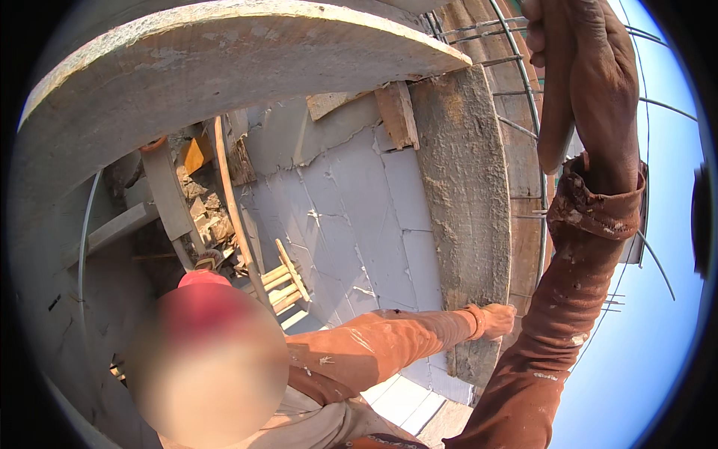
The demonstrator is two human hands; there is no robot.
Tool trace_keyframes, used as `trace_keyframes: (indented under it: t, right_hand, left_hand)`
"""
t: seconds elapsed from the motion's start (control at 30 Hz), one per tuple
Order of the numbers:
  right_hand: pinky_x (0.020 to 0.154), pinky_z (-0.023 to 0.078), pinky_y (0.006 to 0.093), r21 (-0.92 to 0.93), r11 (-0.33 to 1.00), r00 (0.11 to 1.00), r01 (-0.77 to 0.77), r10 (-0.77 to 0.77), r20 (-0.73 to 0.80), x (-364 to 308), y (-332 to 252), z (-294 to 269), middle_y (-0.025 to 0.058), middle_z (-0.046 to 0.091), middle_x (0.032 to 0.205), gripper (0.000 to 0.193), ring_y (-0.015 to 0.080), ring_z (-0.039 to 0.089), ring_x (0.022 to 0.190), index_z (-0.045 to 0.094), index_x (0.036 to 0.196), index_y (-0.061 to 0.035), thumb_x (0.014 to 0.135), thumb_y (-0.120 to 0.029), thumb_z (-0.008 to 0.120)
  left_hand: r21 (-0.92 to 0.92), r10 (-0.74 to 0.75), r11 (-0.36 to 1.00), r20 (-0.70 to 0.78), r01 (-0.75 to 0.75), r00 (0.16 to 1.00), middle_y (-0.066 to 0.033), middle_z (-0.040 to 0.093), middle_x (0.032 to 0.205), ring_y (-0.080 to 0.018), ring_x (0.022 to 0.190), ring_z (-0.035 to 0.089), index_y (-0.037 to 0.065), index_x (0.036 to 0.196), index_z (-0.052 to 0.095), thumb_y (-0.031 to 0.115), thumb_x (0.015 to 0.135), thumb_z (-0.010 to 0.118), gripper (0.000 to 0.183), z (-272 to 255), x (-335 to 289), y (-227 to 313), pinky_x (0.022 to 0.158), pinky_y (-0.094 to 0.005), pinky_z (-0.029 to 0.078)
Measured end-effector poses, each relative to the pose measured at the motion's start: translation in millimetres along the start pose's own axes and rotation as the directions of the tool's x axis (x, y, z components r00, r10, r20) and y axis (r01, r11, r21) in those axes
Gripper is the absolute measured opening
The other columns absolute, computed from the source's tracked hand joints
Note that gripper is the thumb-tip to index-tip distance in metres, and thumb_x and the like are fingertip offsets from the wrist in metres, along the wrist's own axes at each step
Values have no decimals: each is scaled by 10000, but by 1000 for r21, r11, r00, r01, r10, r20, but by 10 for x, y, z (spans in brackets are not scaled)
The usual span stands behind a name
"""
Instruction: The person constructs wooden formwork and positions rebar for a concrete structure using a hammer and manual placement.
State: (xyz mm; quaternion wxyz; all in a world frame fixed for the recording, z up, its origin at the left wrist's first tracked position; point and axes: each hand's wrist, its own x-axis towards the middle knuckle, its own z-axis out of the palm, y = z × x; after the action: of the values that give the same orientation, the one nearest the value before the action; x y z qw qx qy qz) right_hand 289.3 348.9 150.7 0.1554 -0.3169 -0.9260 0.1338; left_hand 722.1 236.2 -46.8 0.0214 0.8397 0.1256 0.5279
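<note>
My right hand (604,82) is raised at the upper right, its forearm in a rust-coloured, paint-spotted sleeve. Its fingers are wrapped round a brown, round-ended handle (556,112) that looks wooden. The handle's upper end runs out of the picture, so the tool's kind is hidden. Just left of it stand steel reinforcing bars (532,112) against wooden boards. My left hand does not show. At the lower left is a co-worker in a red cap (200,299). This person's hand (497,320) reaches right and rests at the lower part of a cement-crusted board (467,202).
A wide grey plank (224,86) crosses the top, bent by the lens. Short wood blocks (396,116) sit by the crusted board. Beyond lie grey panels (351,209), a wooden pole (233,198), rubble (213,221) and a slatted wooden piece (284,288). Thin bars (657,266) stick out against the sky.
</note>
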Motion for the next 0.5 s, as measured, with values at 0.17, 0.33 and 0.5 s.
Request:
trace_keyframes:
  t: [0.17,0.33,0.5]
  right_hand:
    - [510,502,181,505,834,884,-220,390,-258,-765,742,92,41,559,846,350,61,572,645,503,1200,14,1033,-284,427]
    - [497,498,219,453,791,794,-412,555,-246,-982,1075,380,43,554,837,303,86,561,608,515,1118,-8,1025,-288,446]
    - [491,496,226,429,820,805,-379,521,-284,-994,1105,415,52,559,838,317,85,563,603,526,1120,2,1024,-287,436]
  left_hand:
    - [9,-17,1000,61,16,998,-68,712,748,-245,748,627,91,701,741,435,749,652,358,33,-52,95,746,-363,446]
    - [-3,-31,999,97,32,995,-71,712,754,-244,759,628,89,712,741,435,753,651,360,7,-143,98,753,-363,447]
    - [-26,-31,999,114,34,993,-73,712,759,-243,771,628,88,722,741,436,757,649,361,-23,-167,110,760,-363,449]
